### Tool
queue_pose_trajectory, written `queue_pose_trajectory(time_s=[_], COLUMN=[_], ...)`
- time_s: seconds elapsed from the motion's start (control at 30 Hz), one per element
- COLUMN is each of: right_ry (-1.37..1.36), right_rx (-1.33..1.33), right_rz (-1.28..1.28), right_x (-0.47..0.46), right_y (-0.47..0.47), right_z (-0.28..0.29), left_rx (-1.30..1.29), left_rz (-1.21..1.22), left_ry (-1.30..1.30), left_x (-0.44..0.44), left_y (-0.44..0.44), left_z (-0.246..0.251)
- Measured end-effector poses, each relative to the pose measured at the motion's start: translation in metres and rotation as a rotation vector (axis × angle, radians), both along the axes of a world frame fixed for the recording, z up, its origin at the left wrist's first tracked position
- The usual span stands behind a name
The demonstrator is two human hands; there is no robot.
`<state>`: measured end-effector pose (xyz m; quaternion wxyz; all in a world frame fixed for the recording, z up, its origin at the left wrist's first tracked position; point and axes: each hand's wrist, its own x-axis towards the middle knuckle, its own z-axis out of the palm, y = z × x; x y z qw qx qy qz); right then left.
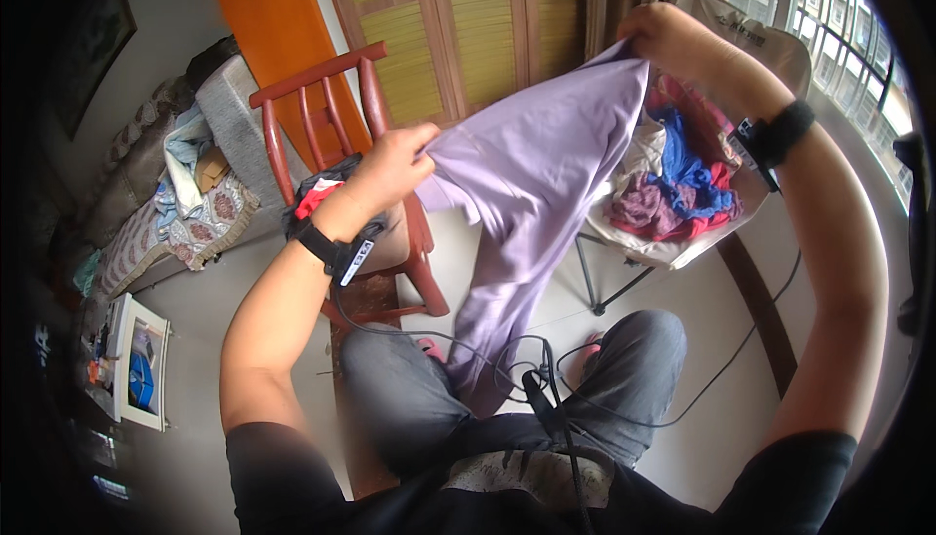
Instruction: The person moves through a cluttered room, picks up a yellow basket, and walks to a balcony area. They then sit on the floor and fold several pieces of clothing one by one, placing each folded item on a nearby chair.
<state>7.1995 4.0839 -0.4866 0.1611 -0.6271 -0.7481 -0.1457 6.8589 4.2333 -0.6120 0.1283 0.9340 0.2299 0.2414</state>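
Note:
A lavender garment (541, 148) hangs stretched between my two hands. My left hand (395, 169) pinches one edge of it near the red wooden chair. Raised higher and farther out, my right hand (658, 31) grips another corner. The cloth's lower part falls in folds between my knees; its full shape cannot be told. Behind the garment on the right, a cream folding chair (680, 250) carries a heap of clothes, among them a blue cloth (684, 169) and a mauve one (638, 206).
The red wooden chair (373, 96) holds dark and red cloth on its seat. A grey sofa (234, 111) with a patterned cover stands left, a small white cabinet (146, 359) nearer. Black cables (541, 367) loop over my lap. A barred window (848, 38) is at right.

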Motion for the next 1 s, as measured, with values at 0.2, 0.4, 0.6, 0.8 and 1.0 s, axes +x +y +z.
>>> queue_pose_trajectory(time_s=[0.2,0.4,0.6,0.8,1.0], right_ry=[0.384,0.492,0.826,0.806,0.825], right_rx=[-0.049,-0.039,-0.237,-0.498,-0.62], right_rz=[-0.34,-0.443,0.148,0.243,0.059], right_x=[0.022,0.025,-0.008,-0.021,-0.018], right_y=[0.02,0.031,-0.014,-0.039,-0.04], right_z=[-0.008,-0.005,-0.003,-0.011,-0.017], left_rx=[-0.714,-0.259,0.531,0.614,0.641], left_rz=[-0.248,-0.13,-0.224,0.028,0.14], left_ry=[-0.454,-0.095,0.099,0.149,0.092], left_x=[-0.048,-0.055,-0.058,-0.065,-0.048], left_y=[0.005,-0.01,0.011,0.025,0.033], left_z=[0.02,0.067,0.066,0.06,0.06])
